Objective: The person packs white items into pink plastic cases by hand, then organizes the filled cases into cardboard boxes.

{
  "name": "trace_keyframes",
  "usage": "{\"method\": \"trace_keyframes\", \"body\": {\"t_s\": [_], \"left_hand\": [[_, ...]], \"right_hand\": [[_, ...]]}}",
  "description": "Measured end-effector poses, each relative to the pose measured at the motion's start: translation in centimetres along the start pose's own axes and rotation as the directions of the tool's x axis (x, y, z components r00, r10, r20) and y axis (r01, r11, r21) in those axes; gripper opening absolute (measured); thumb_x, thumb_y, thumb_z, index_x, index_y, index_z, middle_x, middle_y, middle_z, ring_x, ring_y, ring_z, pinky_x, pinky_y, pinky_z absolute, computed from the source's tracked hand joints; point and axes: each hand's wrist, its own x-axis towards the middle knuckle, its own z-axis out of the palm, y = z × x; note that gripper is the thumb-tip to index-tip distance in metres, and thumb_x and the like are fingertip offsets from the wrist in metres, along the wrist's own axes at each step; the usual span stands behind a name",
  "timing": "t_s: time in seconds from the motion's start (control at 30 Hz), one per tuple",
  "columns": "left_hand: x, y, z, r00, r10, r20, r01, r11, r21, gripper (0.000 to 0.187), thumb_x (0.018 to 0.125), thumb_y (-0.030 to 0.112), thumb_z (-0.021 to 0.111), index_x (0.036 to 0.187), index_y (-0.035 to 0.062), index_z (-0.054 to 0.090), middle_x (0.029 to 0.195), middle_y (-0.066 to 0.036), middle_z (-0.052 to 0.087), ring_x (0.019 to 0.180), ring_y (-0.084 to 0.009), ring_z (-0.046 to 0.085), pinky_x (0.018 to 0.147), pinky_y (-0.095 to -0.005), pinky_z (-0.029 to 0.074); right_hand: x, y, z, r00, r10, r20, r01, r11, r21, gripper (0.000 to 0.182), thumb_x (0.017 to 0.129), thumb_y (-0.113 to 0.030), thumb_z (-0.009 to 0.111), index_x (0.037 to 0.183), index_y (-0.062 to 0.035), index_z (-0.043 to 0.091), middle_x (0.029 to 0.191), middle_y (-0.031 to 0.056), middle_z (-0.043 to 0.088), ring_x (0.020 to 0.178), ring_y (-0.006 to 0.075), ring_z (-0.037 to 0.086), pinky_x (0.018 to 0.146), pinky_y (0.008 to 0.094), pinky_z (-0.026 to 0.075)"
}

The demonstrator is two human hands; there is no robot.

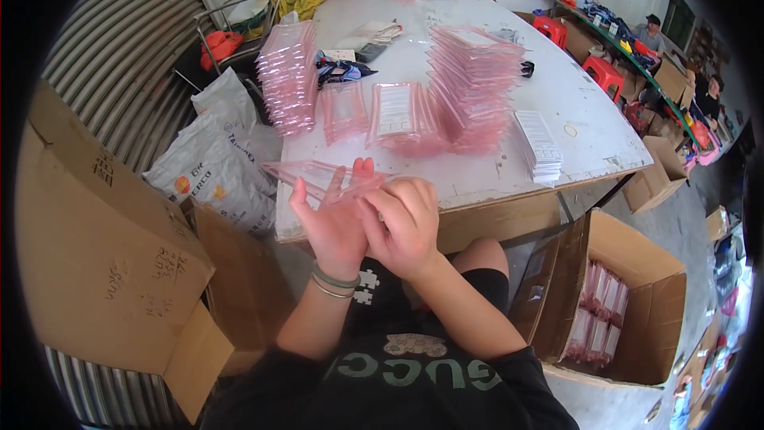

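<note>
My left hand is palm up above the table's front edge, its thumb and fingers spread. A clear pink plastic bag lies across its fingers. Close against it, my right hand is closed with bent fingers at the bag's right end. Beyond my hands on the table are a flat pink bag and a low pile of pink bags with a white printed sheet showing on top. Tall stacks of pink bags rise at left and right. A stack of white printed cards sits farther right.
The white table has a rounded far end. An open carton holding bundles of pink bags stands on the floor at right. Large cartons and white sacks crowd the left. Red stools and two people are at far right.
</note>
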Motion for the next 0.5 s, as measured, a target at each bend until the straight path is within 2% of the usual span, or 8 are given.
{"method": "trace_keyframes", "body": {"t_s": [0.07, 0.17, 0.27, 0.4, 0.47, 0.5], "left_hand": [[-0.1, -0.2, 0.2, 0.997, 0.068, -0.038, -0.065, 0.995, 0.078, 0.092, 0.083, 0.061, 0.064, 0.141, -0.0008, 0.026, 0.13, -0.021, 0.047, 0.126, -0.0365, 0.046, 0.114, -0.0514, 0.034], [0.0, 0.2, -0.5, 0.994, -0.02, 0.108, 0.013, 0.998, 0.068, 0.091, 0.084, 0.063, 0.062, 0.14, -0.0002, 0.029, 0.126, -0.018, 0.049, 0.122, -0.0343, 0.048, 0.111, -0.0488, 0.036], [0.1, -0.5, 0.2, 0.996, 0.088, -0.022, -0.084, 0.987, 0.139, 0.087, 0.085, 0.067, 0.057, 0.137, 0.0009, 0.036, 0.125, -0.016, 0.05, 0.121, -0.0317, 0.049, 0.108, -0.0462, 0.038], [0.1, -0.3, -1.7, 0.995, -0.038, 0.097, 0.024, 0.99, 0.142, 0.083, 0.086, 0.069, 0.052, 0.135, 0.0019, 0.04, 0.126, -0.014, 0.051, 0.121, -0.0303, 0.049, 0.108, -0.0462, 0.038], [-0.3, -0.3, -1.8, 0.991, -0.062, 0.12, 0.041, 0.984, 0.171, 0.081, 0.088, 0.069, 0.049, 0.134, 0.003, 0.041, 0.128, -0.014, 0.052, 0.121, -0.0307, 0.05, 0.108, -0.0469, 0.038], [-0.2, -0.2, -1.8, 0.996, -0.005, 0.089, -0.011, 0.984, 0.18, 0.078, 0.088, 0.068, 0.048, 0.133, 0.0037, 0.042, 0.128, -0.013, 0.052, 0.122, -0.0309, 0.05, 0.108, -0.0474, 0.039]], "right_hand": [[0.3, -0.3, -0.3, 0.996, 0.045, 0.076, -0.045, 0.999, -0.004, 0.023, 0.071, -0.002, 0.071, 0.093, -0.0003, 0.064, 0.099, 0.0126, 0.063, 0.087, 0.0314, 0.061, 0.075, 0.043, 0.044], [0.3, -0.6, 0.1, 1.0, 0.013, 0.008, -0.013, 0.998, 0.055, 0.022, 0.072, -0.002, 0.069, 0.093, -0.0015, 0.063, 0.099, 0.0126, 0.064, 0.09, 0.0312, 0.062, 0.079, 0.0423, 0.045], [-0.6, -0.7, 0.3, 0.996, 0.051, 0.077, -0.058, 0.994, 0.095, 0.024, 0.073, -0.003, 0.069, 0.095, -0.0016, 0.063, 0.101, 0.0136, 0.065, 0.093, 0.0331, 0.063, 0.083, 0.0426, 0.044], [0.3, 0.0, -1.0, 0.963, 0.066, 0.261, -0.123, 0.97, 0.209, 0.037, 0.074, -0.013, 0.074, 0.106, -0.0015, 0.062, 0.106, 0.0142, 0.066, 0.102, 0.0352, 0.061, 0.092, 0.0441, 0.041], [0.6, 0.1, -1.6, 0.916, 0.076, 0.394, -0.189, 0.948, 0.257, 0.048, 0.075, -0.02, 0.078, 0.115, -0.0007, 0.061, 0.111, 0.014, 0.067, 0.108, 0.0354, 0.06, 0.098, 0.0452, 0.038], [0.5, 0.1, -1.7, 0.911, 0.06, 0.408, -0.17, 0.956, 0.239, 0.051, 0.074, -0.022, 0.078, 0.116, -0.0013, 0.059, 0.112, 0.0141, 0.066, 0.11, 0.0338, 0.058, 0.096, 0.0458, 0.037]]}}
